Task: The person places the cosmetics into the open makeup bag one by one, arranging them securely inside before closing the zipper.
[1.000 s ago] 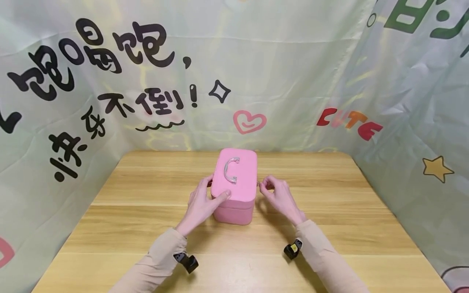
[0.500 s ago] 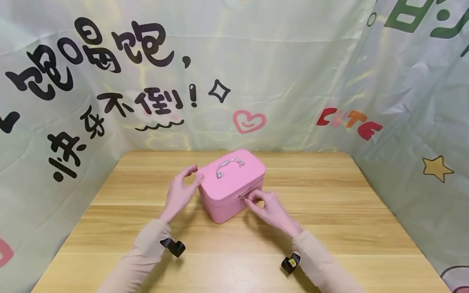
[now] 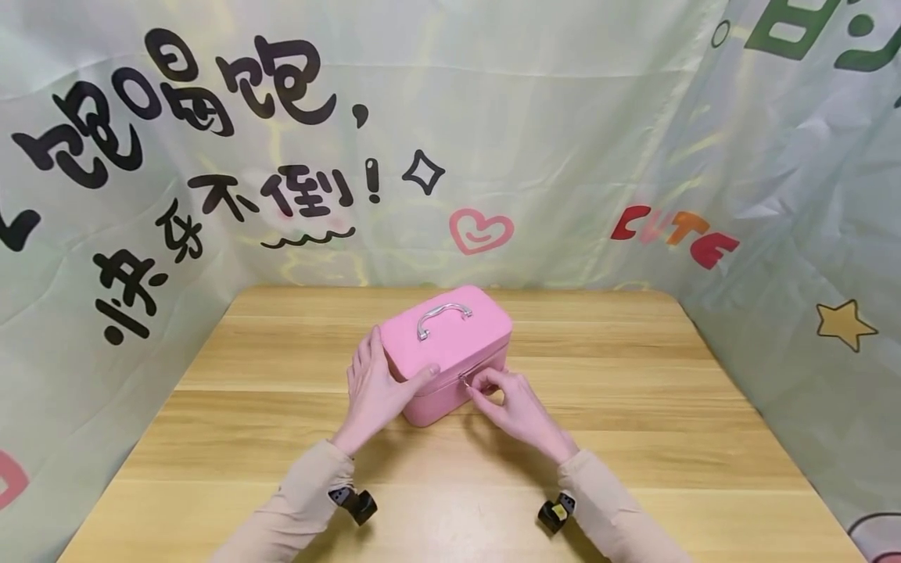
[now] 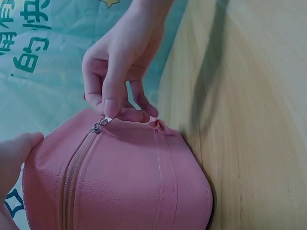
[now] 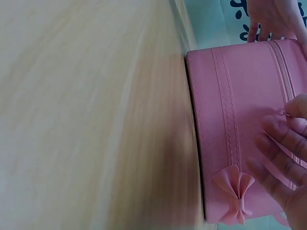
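Note:
A pink zipped vanity case (image 3: 436, 332) with a silver handle (image 3: 443, 311) on its lid stands on the wooden table at an angle. My left hand (image 3: 375, 391) grips its near left corner, the thumb over the lid edge and the fingers along the end. At the front seam, my right hand (image 3: 512, 403) pinches the zipper pull (image 4: 110, 118) between thumb and forefinger. The zipper (image 4: 72, 182) looks closed behind the metal slider (image 4: 98, 126) in the left wrist view. Lower on the front sits a pink bow (image 5: 235, 194), seen in the right wrist view.
The wooden table (image 3: 633, 422) extends to both sides of the case. Behind it hangs a pale printed cloth (image 3: 549, 141), which also encloses the left and right sides. A small camera is strapped to each wrist.
The case has turned from end-on to an angle, its zipped front now facing the near right. My left hand came away and holds it again; my right hand moved left, still pinching the pull.

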`<state>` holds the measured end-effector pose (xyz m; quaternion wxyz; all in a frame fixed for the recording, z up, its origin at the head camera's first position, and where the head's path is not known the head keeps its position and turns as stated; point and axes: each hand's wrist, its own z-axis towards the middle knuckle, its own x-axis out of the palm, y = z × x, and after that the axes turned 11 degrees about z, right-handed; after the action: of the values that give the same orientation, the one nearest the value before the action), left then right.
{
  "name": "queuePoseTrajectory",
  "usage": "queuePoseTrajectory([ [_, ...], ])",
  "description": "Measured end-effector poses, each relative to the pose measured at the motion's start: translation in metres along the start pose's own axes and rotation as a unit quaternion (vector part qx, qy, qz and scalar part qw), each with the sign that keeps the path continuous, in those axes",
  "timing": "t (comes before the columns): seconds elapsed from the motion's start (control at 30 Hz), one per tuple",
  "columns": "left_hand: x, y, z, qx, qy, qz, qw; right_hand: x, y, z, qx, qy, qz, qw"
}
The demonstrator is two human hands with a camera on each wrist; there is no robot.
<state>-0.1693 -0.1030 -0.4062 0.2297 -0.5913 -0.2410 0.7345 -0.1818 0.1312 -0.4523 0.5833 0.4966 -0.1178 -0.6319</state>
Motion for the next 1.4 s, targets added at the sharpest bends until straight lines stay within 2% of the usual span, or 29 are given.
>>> queuePoseTrajectory([
  [0.2, -0.005, 0.009, 0.011, 0.019, 0.031, -0.019, 0.9992, 0.002, 0.003, -0.002, -0.003, -0.013, -0.011, 0.9998],
  [0.33, -0.011, 0.017, 0.022, 0.016, 0.058, -0.029, 0.9978, 0.008, 0.010, 0.000, -0.012, -0.029, -0.037, 0.9988],
  [0.4, -0.012, 0.018, 0.024, 0.015, 0.056, -0.032, 0.9978, 0.012, 0.013, 0.001, -0.014, -0.041, -0.055, 0.9975],
  [0.6, -0.005, 0.014, 0.021, 0.026, 0.009, -0.031, 0.9992, 0.025, 0.014, 0.005, -0.020, -0.078, -0.088, 0.9929],
  [0.73, -0.002, 0.014, 0.021, 0.022, 0.004, -0.027, 0.9994, 0.028, 0.013, 0.005, -0.029, -0.081, -0.096, 0.9917],
  [0.9, -0.004, 0.021, 0.028, 0.027, 0.028, -0.038, 0.9985, 0.028, 0.015, 0.005, -0.040, -0.079, -0.100, 0.9910],
  [1.1, -0.007, 0.026, 0.036, 0.021, 0.067, -0.053, 0.9961, 0.030, 0.016, 0.005, -0.049, -0.077, -0.101, 0.9906],
  [1.4, -0.012, 0.026, 0.037, 0.030, 0.076, -0.052, 0.9953, 0.027, 0.012, 0.003, -0.077, -0.090, -0.114, 0.9863],
])
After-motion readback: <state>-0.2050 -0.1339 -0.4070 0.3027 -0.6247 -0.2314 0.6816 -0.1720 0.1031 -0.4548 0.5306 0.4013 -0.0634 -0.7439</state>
